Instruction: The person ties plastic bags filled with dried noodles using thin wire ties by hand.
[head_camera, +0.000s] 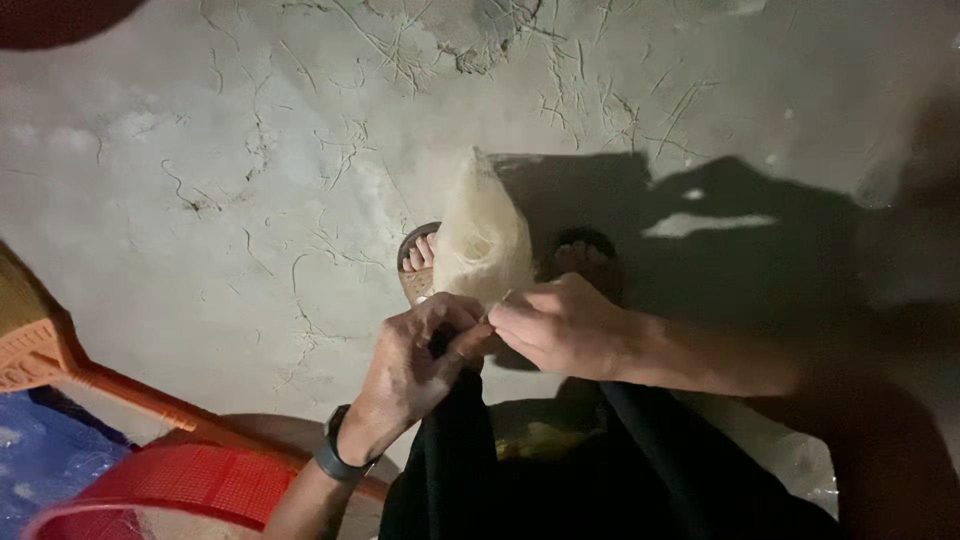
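here, both hands' fingers (470, 335) seemingly pinch the pale fibre bundle (482, 240) just above them.

The fibre bundle (482, 235) stands just beyond both hands, the left hand (425, 355) touching the right hand (560, 325) below it. A foot in a sandal (418, 262) lies behind the bundle, on the floor (200, 150). The basket (190, 485) is near left, beside the plastic chair (50, 350).

The wispy bundle of fine fibre (483, 240) is pale cream. The cracked concrete floor (230, 150) is grey, strewn with thin pale strands. The woven plastic basket (190, 480) is bright red with a fine mesh pattern, beside an orange plastic chair leg (120, 385). The wristband (338, 455) is black, the cloth over the lap (600, 480) black too. The plastic sheet (40, 450) is blue.
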